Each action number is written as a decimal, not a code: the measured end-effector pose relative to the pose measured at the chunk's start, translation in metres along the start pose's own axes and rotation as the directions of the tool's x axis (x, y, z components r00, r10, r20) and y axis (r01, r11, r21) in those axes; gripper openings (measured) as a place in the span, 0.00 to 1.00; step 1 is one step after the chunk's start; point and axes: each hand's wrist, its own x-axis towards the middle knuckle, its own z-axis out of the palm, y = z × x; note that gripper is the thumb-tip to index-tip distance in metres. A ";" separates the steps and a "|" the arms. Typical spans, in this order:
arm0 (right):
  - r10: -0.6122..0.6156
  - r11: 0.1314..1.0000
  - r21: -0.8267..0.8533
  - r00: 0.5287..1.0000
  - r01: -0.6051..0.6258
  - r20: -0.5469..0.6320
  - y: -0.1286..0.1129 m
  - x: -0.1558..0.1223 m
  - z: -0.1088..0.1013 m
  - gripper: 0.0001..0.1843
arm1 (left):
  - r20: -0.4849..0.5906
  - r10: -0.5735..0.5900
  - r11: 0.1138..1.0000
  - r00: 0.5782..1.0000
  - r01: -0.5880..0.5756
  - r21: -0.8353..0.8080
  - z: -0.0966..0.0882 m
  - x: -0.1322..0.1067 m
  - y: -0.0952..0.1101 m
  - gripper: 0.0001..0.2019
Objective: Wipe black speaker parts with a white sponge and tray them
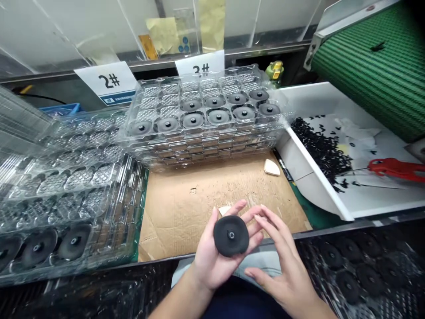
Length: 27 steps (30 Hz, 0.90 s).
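Observation:
In my left hand (212, 263) rests a round black rubber-like disc (231, 236) with a small hub at its centre. The palm faces up and the fingers curl behind the disc. My right hand (285, 266) is just to the right with fingers spread, its thumb apart and its fingertips close to the left fingers. I cannot tell whether those fingers touch. Behind the hands, similar black discs sit in the front rows of a stack of clear plastic trays (199, 137).
More clear trays (109, 186) stand at the left, some pockets holding discs. At the right, a white bin (372, 201) contains small black pieces (318, 150) and red-handled pliers (395, 168). A green conveyor belt (375, 66) rises behind it. Cardboard (179, 221) covers the bench, with a whitish wedge (272, 167) on it.

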 end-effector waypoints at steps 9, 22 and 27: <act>-0.001 1.000 -0.014 0.994 0.003 0.114 -0.003 0.020 0.012 0.33 | 0.006 0.080 0.995 0.997 -0.080 0.063 -0.003 0.000 -0.004 0.23; -0.163 0.986 0.068 0.851 0.149 0.500 0.000 0.051 -0.006 0.27 | 0.029 -0.297 0.804 0.955 0.233 0.548 -0.045 -0.027 0.039 0.29; -0.224 0.974 0.070 0.850 0.217 0.476 0.003 0.049 0.005 0.32 | 0.050 -0.222 0.910 0.974 0.189 0.369 -0.056 -0.038 0.033 0.25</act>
